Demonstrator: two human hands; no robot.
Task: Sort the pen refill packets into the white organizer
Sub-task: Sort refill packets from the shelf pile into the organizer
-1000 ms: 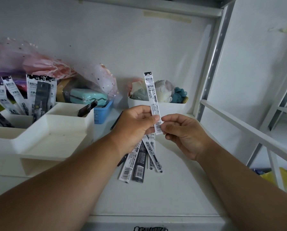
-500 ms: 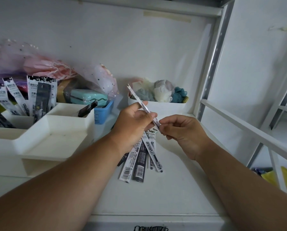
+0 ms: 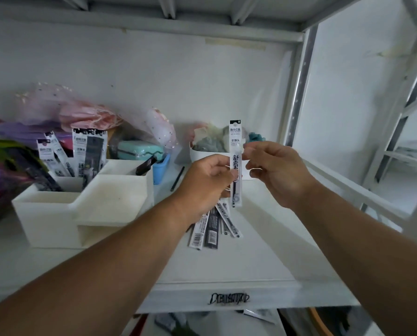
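Packet point(image 3: 235, 151) in hand was the step I was on: one white pen refill packet stood upright between my two hands, printed face toward me, held above the shelf point(image 3: 263, 258) and in front of a white tub point(image 3: 202, 155) of crumpled odds and ends at the back. My left hand point(image 3: 203, 184) had its fingers curled round the packet's lower half, and the same hand seemed also to pin a small bunch of other packets point(image 3: 213, 226) that fanned out below my wrist, their barcoded ends lying on the shelf. My right hand point(image 3: 279, 172) pinched the packet's right edge at about mid-height, thumb and fingertips closed on it.

I judged this to be the reading-and-choosing part of the sort, with a fair share of the work left, since the fanned bunch was not yet filed. The next move would call for one hand to let go, the other to carry the packet leftward to the white organizer point(image 3: 81, 204) and drop it upright into the tall rear compartment, where like packets point(image 3: 57, 156) already stood on end. The lower front tray looked bare.

Around that, the shelf was white, part of a metal rack with a pale wall behind. A blue basket point(image 3: 160, 172) with a mint-green case sat just beside the organizer, sheer pink wrapping was heaped behind it, and a dark pen point(image 3: 177, 178) lay on the shelf between basket and tub. A scrawled label point(image 3: 229, 298) marked the shelf's front lip.
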